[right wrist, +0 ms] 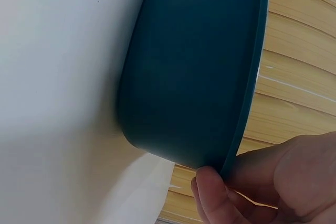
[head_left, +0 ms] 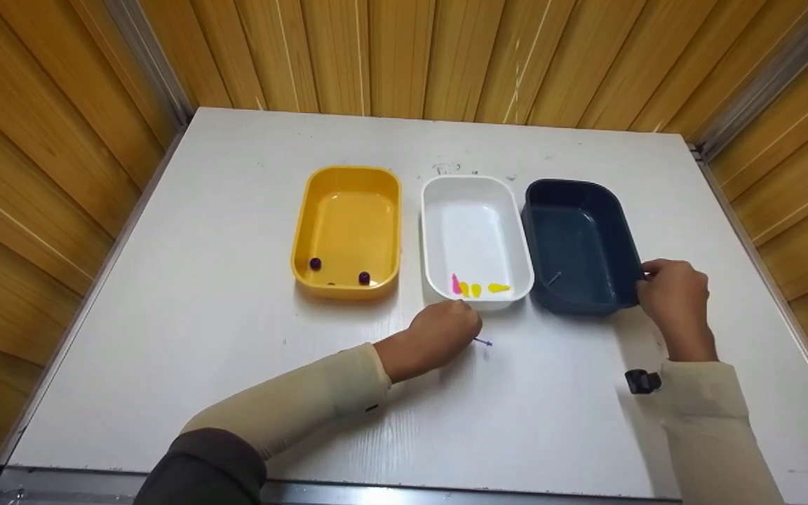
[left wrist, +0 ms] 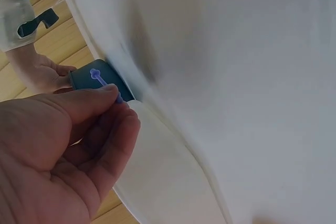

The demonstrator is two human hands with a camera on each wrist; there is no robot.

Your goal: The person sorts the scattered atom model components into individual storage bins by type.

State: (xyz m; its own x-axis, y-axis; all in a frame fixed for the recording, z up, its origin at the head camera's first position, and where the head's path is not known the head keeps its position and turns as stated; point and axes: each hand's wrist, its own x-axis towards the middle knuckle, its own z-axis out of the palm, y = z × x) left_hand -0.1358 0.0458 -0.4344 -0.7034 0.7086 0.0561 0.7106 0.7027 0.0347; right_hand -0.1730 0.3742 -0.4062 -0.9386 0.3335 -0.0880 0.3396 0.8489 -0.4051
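Note:
Between thumb and fingertips, my left hand (head_left: 439,333) pinches a small purple plastic stick with a knobbed end (left wrist: 100,77), just in front of the white tray. My right hand (head_left: 677,301) grips the rim of the dark blue tray (right wrist: 194,72) at its near right corner, thumb and fingers on either side of the wall. Inside that tray lies a small thin stick (head_left: 555,278). Several drop-shaped pieces, one pink (head_left: 456,284) and the others yellow (head_left: 499,288), lie along the near end of the white tray (head_left: 470,184).
Left of the white tray stands a yellow tray (head_left: 348,174) with two dark purple beads, one bead (head_left: 315,264) near its left wall and another bead (head_left: 364,278) near its front. The white table (head_left: 221,280) is enclosed by wood-plank walls (head_left: 397,56).

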